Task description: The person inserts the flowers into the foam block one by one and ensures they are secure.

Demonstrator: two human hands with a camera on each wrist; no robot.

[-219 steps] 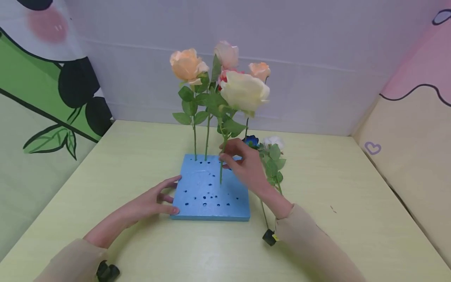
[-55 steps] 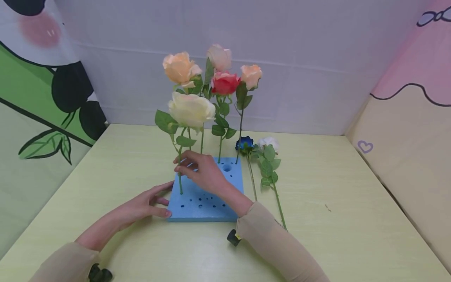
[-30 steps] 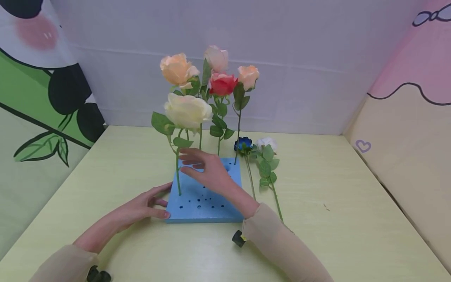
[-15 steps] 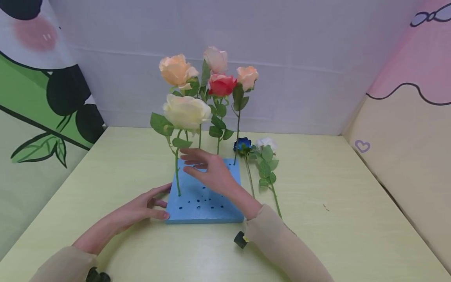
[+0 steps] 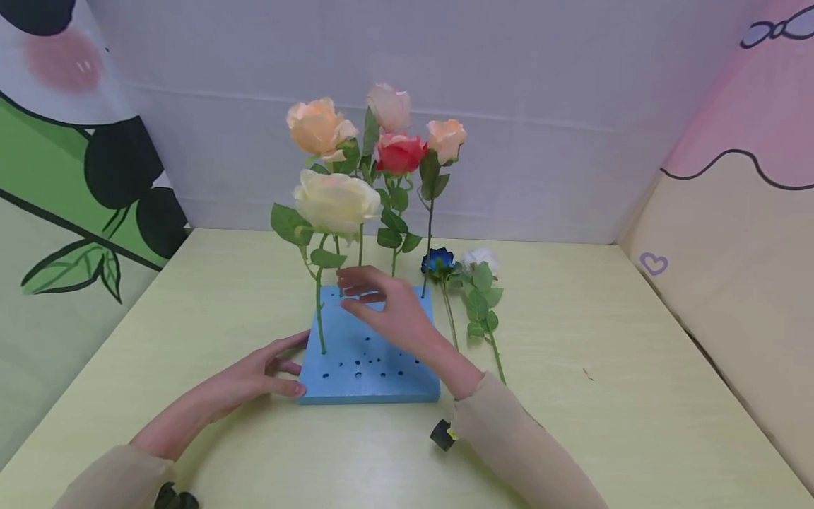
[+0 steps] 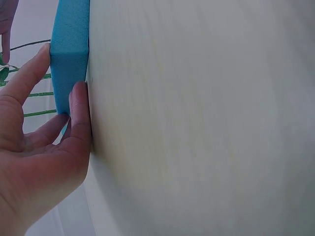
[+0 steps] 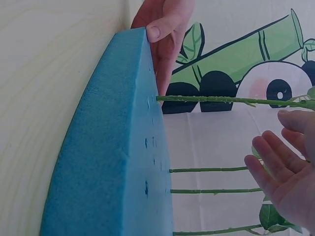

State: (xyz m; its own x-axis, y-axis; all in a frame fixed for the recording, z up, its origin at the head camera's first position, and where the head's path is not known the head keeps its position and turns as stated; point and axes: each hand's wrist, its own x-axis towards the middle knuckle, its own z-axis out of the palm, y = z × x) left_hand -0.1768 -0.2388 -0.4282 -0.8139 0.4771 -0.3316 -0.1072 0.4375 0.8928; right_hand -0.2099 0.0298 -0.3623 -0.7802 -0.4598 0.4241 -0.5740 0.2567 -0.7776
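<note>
A blue foam board (image 5: 375,389) with several small holes lies on the table. My left hand (image 5: 267,371) holds its left edge, thumb at the near corner. My right hand (image 5: 388,304) hovers over the board, fingers loosely bent and apart from any stem; the right wrist view shows nothing between its fingers. Left of it, a cream rose (image 5: 337,203) stands upright, its stem in a hole near the board's left side. Behind stand a peach rose (image 5: 318,127), a pale pink rose (image 5: 389,107), a red rose (image 5: 400,153) and a small peach rose (image 5: 447,139).
A blue flower (image 5: 439,261) and a white rose (image 5: 480,259) lie on the table (image 5: 572,339) right of the board, their stems toward the near side. My right forearm covers parts of them. A pale cloth wall (image 5: 540,155) stands behind the table.
The cream rose moved from the board's middle right to its left side and was let go. My right hand then drew slightly right, away from the stem. My left hand kept its place.
</note>
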